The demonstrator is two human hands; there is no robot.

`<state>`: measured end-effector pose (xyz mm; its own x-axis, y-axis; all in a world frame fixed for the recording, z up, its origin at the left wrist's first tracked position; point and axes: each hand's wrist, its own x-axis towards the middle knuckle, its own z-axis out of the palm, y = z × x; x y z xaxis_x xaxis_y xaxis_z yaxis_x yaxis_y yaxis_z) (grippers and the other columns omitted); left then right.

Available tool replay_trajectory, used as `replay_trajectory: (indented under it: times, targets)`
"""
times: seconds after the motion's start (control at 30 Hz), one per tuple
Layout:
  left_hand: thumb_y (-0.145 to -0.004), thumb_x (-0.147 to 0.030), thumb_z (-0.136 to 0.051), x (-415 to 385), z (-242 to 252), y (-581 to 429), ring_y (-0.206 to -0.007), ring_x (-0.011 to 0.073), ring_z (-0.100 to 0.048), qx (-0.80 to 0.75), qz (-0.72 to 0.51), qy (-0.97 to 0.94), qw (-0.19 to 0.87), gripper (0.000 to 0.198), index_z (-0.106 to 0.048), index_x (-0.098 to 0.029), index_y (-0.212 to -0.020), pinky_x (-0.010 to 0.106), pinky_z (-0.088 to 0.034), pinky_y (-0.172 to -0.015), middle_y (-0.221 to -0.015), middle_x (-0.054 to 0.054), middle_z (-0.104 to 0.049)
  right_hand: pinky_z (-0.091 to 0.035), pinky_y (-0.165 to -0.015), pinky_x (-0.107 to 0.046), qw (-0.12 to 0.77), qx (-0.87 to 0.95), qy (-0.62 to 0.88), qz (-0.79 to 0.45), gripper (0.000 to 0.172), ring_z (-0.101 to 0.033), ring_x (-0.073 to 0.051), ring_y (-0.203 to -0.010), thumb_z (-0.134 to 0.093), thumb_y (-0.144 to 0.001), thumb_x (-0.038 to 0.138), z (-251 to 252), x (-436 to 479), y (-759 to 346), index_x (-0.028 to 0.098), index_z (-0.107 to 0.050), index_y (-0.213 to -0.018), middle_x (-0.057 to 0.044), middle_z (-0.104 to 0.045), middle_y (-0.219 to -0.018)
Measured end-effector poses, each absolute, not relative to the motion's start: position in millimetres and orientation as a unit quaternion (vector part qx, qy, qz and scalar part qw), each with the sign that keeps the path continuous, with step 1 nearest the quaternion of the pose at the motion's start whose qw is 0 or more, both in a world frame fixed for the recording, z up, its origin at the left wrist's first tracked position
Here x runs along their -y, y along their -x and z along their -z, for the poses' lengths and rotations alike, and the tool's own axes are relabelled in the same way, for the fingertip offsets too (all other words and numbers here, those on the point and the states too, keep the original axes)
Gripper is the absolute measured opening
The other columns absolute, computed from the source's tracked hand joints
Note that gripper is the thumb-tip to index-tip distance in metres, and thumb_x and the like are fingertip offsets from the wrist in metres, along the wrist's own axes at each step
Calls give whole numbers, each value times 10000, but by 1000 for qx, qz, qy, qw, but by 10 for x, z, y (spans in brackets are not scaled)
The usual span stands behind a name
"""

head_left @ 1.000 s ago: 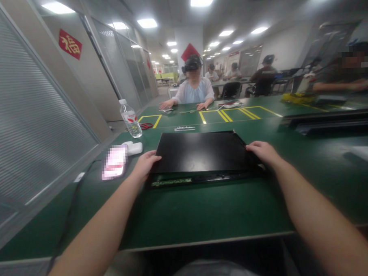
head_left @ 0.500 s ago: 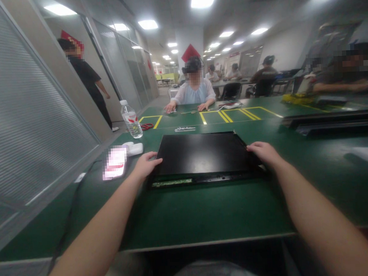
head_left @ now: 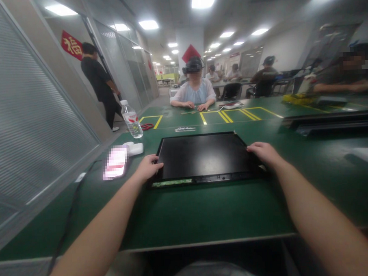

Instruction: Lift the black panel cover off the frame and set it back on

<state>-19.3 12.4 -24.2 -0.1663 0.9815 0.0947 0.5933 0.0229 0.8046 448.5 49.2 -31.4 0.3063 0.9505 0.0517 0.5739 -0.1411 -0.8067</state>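
Observation:
A black flat panel (head_left: 203, 155) lies within a black frame (head_left: 228, 177) on the green table (head_left: 206, 218). Along the frame's near edge, at its left part, runs a green circuit strip (head_left: 172, 182). My left hand (head_left: 148, 168) grips the left edge of the panel, thumb on top and fingers at the side. At the right edge, my right hand (head_left: 262, 151) pinches the panel or frame near its far corner; the fingertips are partly hidden, so which of the two is unclear.
Left of the panel are a lit phone (head_left: 115, 162), a white case (head_left: 135, 148), a water bottle (head_left: 131, 120) and red scissors (head_left: 147, 126). Dark long parts (head_left: 332, 123) lie at the right. A person (head_left: 194, 88) sits opposite; another person (head_left: 100, 84) walks at the left.
The panel has shifted slightly toward me, covering more of the frame's near strip and uncovering its far rim. My left hand moved slightly nearer. The walking person has moved right.

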Motion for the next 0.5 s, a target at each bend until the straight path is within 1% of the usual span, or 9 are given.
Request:
replay_trajectory:
  times: [0.13,0.23,0.3,0.5]
  targets:
    - [-562,-281,-793,-100,220,177,-1046,352,-689,-667,-382,-580,269,147,-752,-222,-690,453,-504,-1005,-1039,103,-766,-384,-518,-291,380,536,703,-273,309,-516,-176,-589,-714,-672,493,338,-500,-4512,199,-681,-762,-33,-597,-640]
    - [-533,-287,-835,-97,223,179,-1068,366,-685,-666,-392,-574,272,182,-746,-229,-680,463,-501,-1022,-1047,99,-771,-339,-457,-269,383,543,686,-296,368,-456,-152,-523,-700,-684,542,350,-508,-4526,196,-679,-808,-12,-539,-574]
    - [-527,-279,-846,-103,231,183,-1086,370,-680,-665,-393,-573,273,191,-740,-227,-678,464,-494,-1036,-1069,102,-771,-317,-436,-260,385,541,683,-303,379,-428,-141,-498,-696,-688,547,349,-513,-4526,192,-677,-820,-5,-520,-552]
    - [-583,-246,-802,-122,261,199,-1091,363,-689,-668,-382,-580,270,135,-736,-218,-697,467,-489,-1040,-1087,110,-760,-264,-418,-242,386,531,682,-321,381,-377,-116,-460,-709,-688,538,348,-521,-4527,188,-666,-831,29,-449,-510]
